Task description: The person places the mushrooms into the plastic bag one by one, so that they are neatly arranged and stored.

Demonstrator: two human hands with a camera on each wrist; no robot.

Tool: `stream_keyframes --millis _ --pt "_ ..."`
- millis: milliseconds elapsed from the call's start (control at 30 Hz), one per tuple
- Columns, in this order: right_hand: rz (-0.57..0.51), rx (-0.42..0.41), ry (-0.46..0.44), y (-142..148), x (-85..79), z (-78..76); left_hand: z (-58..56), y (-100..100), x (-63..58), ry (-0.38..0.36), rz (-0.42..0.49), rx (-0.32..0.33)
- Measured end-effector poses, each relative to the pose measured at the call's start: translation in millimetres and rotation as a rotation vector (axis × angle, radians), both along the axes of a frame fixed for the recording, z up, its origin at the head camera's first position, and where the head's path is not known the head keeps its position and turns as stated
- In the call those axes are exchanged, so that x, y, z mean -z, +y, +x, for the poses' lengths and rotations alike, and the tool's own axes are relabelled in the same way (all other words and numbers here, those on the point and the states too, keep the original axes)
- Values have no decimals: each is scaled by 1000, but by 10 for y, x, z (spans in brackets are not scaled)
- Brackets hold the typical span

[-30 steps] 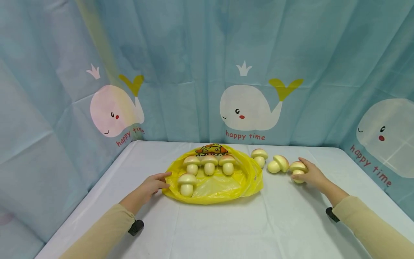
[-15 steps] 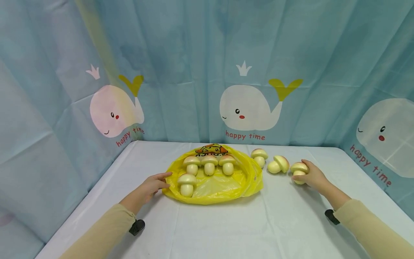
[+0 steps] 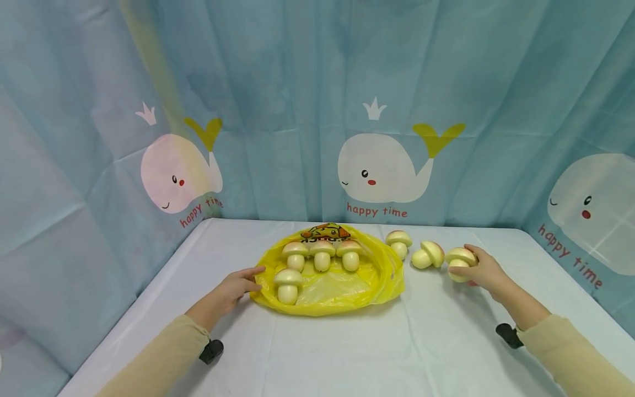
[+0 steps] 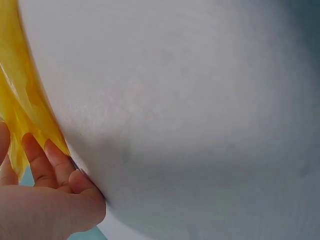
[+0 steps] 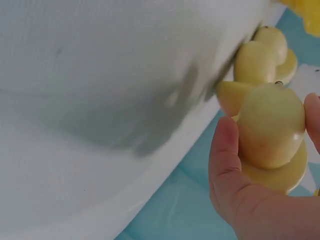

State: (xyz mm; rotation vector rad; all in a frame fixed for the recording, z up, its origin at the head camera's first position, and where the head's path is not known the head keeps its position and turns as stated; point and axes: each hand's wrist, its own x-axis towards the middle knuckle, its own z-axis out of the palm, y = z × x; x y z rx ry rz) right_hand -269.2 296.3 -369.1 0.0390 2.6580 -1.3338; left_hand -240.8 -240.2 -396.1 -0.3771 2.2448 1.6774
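Observation:
My right hand (image 3: 487, 274) holds a toy mushroom (image 3: 459, 258), thumb on one side of it and fingers on the other. In the right wrist view, the held mushroom's rounded stem (image 5: 272, 125) faces the camera, with the cap behind it. At the left edge of a yellow plastic bag (image 3: 327, 307), my left hand (image 3: 229, 295) has its fingertips against the plastic, fingers loosely extended. The bag lies with its mouth spread towards me. Inside it, three mushrooms (image 3: 322, 255) stand in a row at the back, and another mushroom (image 3: 288, 286) stands front left.
Between the bag and my right hand are two more mushrooms, one upright (image 3: 398, 244) beside the bag and one tilted (image 3: 428, 255). A white cloth (image 3: 342, 358) covers the table. Behind it hangs a blue curtain (image 3: 288, 165) with whale prints.
My right hand has shifted very slightly with its mushroom, which now sits a bit higher relative to the tilted one. The left hand and bag hold their places; the whole view moved slightly.

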Motion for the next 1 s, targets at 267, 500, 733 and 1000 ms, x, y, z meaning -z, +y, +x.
stream_keyframes --millis 267,500,733,1000 --pt "-26 -12 5 -74 -70 101 -6 7 16 2 9 -12" --pt "-44 -20 22 -132 -116 152 -9 2 34 13 15 -9" --pt "-57 -11 46 -269 -207 248 8 4 30 19 21 -6" --pt "-89 9 128 -396 -241 295 13 3 24 25 26 -2"
